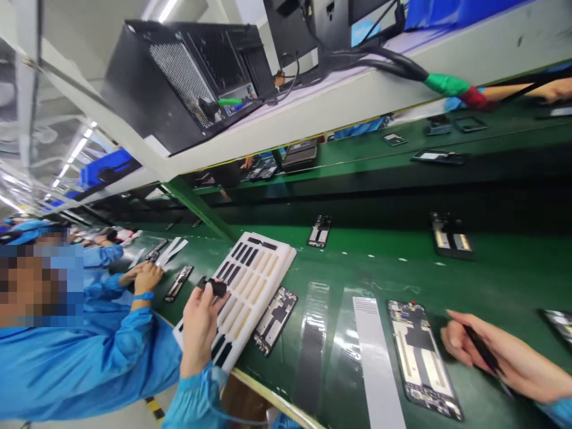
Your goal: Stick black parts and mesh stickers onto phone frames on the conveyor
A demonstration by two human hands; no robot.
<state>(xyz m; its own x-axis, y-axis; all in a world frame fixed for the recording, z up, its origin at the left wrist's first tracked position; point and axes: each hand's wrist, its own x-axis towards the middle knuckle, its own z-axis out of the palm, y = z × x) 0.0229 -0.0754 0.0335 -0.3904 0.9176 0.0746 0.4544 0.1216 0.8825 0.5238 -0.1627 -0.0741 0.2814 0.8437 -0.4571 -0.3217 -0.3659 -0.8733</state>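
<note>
My left hand [199,328] pinches a small black part [215,287] over a white foam tray [288,253]. Some of the tray's slots hold dark strips, while others show only their pale bottoms. In my right hand [504,351] lies a slender black tool [483,350] with a thin pointed end; its exact kind is unclear. Just left of that hand is an opened phone body [422,357], its circuit parts and silvery panels exposed. Another opened phone body [276,322] rests against the tray's right side.
A white strip sheet [378,363] and a clear-and-black strip [314,345] lie on the green bench. More phone bodies [319,231] [451,235] sit farther back. A shelf [313,110] carrying a computer case [192,77] crosses above. A co-worker in blue [111,357] works at left.
</note>
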